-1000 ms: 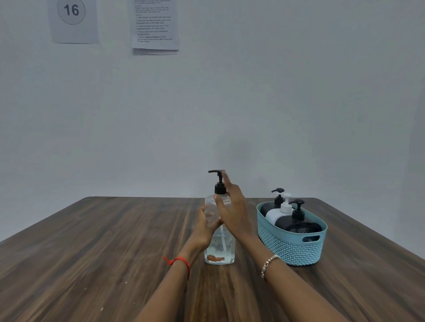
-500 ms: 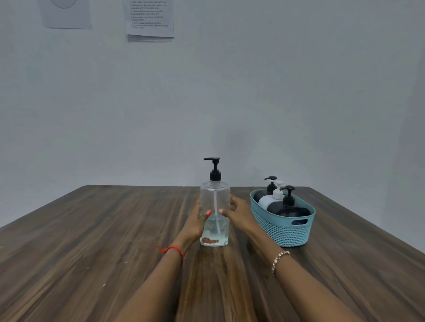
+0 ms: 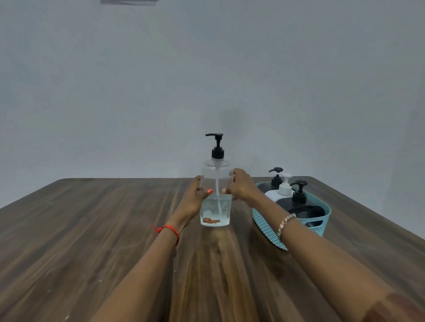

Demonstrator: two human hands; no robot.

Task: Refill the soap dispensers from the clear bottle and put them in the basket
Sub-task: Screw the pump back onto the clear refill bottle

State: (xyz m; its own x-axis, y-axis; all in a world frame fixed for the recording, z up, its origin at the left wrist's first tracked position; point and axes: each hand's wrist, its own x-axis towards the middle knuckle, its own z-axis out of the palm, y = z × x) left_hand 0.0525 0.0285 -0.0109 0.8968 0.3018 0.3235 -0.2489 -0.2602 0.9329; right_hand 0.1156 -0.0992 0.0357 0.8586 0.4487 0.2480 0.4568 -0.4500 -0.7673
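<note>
A clear bottle (image 3: 215, 174) with a black pump top stands upright on the wooden table (image 3: 92, 229), holding a little liquid near its bottom. My left hand (image 3: 195, 197) grips its left side, thumb across the front. On its right side my right hand (image 3: 241, 186) grips it too. To the right sits a light blue woven basket (image 3: 264, 220) holding two black dispensers (image 3: 299, 202) and one white dispenser (image 3: 279, 192), all with pump tops. My right forearm crosses in front of the basket's left end.
A plain grey wall rises behind the table's far edge. The edge of a paper sheet (image 3: 128, 1) shows at the very top. Bare tabletop lies left of the bottle and in front of it.
My right hand came down from the pump top to the bottle's right side. The camera tilted down, so the wall papers slid out of view. The bottle stays upright.
</note>
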